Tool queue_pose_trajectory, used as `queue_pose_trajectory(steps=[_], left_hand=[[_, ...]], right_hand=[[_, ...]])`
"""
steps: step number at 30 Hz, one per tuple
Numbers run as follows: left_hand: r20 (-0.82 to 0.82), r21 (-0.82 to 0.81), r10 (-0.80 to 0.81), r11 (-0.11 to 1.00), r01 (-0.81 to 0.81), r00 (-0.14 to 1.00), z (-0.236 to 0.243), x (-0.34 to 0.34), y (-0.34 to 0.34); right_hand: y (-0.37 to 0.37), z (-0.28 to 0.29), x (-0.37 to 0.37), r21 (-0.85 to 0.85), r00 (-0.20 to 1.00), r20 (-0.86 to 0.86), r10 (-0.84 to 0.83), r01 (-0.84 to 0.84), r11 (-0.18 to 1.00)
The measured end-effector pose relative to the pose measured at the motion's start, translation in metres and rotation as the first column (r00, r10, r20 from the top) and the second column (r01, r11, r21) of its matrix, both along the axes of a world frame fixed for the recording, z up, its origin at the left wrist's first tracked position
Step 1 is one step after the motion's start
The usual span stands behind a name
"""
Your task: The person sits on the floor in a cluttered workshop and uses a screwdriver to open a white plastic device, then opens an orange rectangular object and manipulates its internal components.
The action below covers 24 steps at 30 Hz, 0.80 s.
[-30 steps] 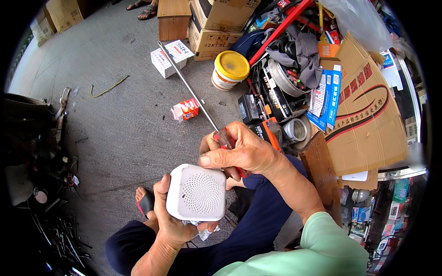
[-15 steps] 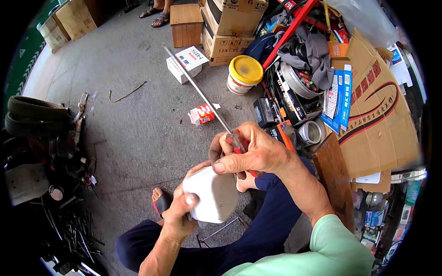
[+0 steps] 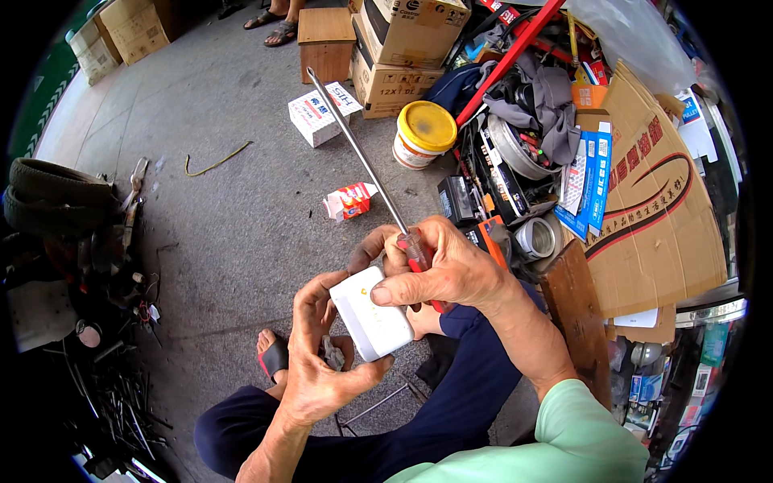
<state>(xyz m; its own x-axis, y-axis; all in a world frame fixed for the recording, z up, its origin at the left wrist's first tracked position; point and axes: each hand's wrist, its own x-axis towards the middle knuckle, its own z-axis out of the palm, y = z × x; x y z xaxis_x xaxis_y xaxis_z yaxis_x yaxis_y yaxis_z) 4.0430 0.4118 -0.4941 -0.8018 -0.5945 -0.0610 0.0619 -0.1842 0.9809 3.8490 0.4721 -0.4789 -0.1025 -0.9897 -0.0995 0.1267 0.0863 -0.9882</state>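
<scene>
My right hand [image 3: 451, 270] is wrapped round the red-and-clear handle of a long screwdriver [image 3: 362, 157], its metal shaft slanting up and away to the left. That hand's thumb also presses on a small white box [image 3: 372, 318] with rounded corners and a small yellow mark. Around the box's left side curls my left hand [image 3: 318, 354], thumb by its lower edge and fingers by its far left corner. A small greyish piece [image 3: 332, 352] shows between the left palm and the box; I cannot make out its kind.
On the floor ahead lie a crumpled red-and-white packet [image 3: 351, 201] and a white carton [image 3: 318, 121]. To the right stand a yellow-lidded bucket [image 3: 427, 127], a large cardboard sheet [image 3: 660, 217] and a wooden board [image 3: 573, 310]. Tyres [image 3: 60, 197] are at left. A person's sandalled feet [image 3: 278, 28] show at the back.
The white box has turned, so its marked face now shows. My left thumb has moved off its face to the lower edge, revealing the greyish piece. The right hand keeps the screwdriver.
</scene>
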Motion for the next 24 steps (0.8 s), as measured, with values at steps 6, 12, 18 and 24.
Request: queue_pose_trajectory(steps=[6,12,18,24], left_hand=[[0.026,-0.075,0.08,0.994,-0.078,0.996,0.003,0.0,0.001],[0.112,-0.474,0.217,0.869,-0.14,0.97,0.005,0.002,-0.002],[-0.003,-0.556,0.323,0.786,-0.271,0.946,0.005,0.003,0.002],[0.017,-0.574,0.333,0.776,-0.263,0.943,0.01,0.006,0.004]], right_hand=[[0.0,0.011,0.001,0.268,1.0,0.011,-0.027,0.023,0.963],[0.002,0.006,0.011,0.411,0.962,0.263,-0.075,-0.041,0.911],[-0.001,-0.014,0.018,0.319,0.861,0.486,-0.15,-0.015,0.948],[0.003,-0.025,0.015,0.252,0.808,0.58,-0.103,-0.058,0.966]])
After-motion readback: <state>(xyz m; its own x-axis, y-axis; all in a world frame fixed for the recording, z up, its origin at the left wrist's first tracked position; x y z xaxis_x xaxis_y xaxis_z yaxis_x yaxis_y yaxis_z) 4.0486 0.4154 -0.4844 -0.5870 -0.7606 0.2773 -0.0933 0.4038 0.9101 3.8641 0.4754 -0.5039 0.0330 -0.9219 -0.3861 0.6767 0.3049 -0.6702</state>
